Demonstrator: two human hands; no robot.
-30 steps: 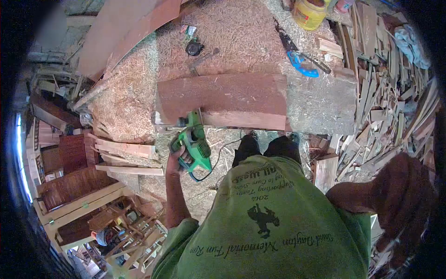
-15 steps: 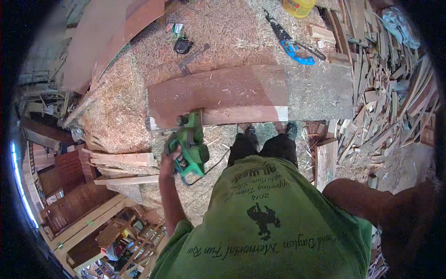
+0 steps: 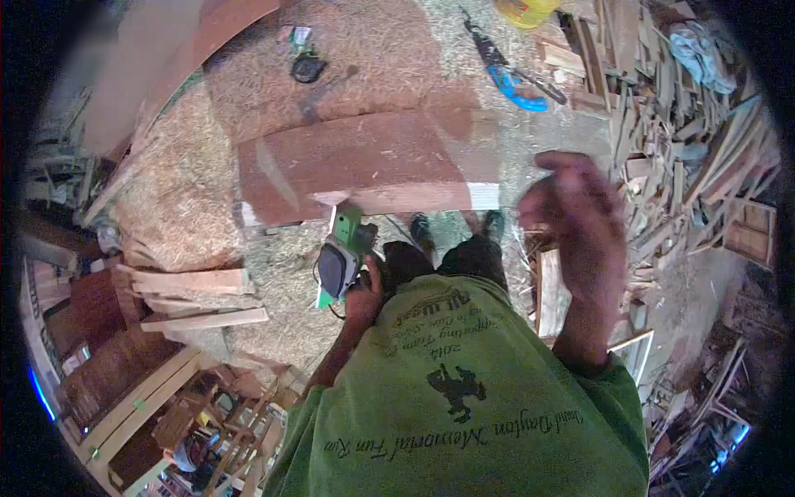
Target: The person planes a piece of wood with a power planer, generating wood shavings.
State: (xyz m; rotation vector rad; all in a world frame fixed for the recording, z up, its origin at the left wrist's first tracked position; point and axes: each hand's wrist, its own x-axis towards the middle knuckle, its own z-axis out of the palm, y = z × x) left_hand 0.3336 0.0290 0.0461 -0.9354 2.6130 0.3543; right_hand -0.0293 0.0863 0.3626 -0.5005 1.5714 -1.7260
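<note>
My left hand [image 3: 366, 288] is wrapped around the handle of a green electric planer [image 3: 346, 242], which is turned on its side. Its front end overlaps the near edge of the workpiece, a pale wooden board [image 3: 406, 199] lying along the front of a wide brown plank [image 3: 356, 157]. Part of the planer's handle is hidden behind my fingers. Raised to the right of the board, my right hand [image 3: 575, 199] is blurred, with its fingers apart and nothing seen in them.
Shavings [image 3: 178, 182] cover the floor. Beyond the plank lie a blue-and-black tool [image 3: 515, 87], a black round object [image 3: 307, 69] and a yellow bucket [image 3: 527, 10]. Wood scraps [image 3: 671, 132] pile up at right; cut boards [image 3: 190, 282] lie at left.
The planer has turned in my left hand's grip and swung closer to my body. My right hand has come up from the lower right to beside the board. The camera view has shifted slightly.
</note>
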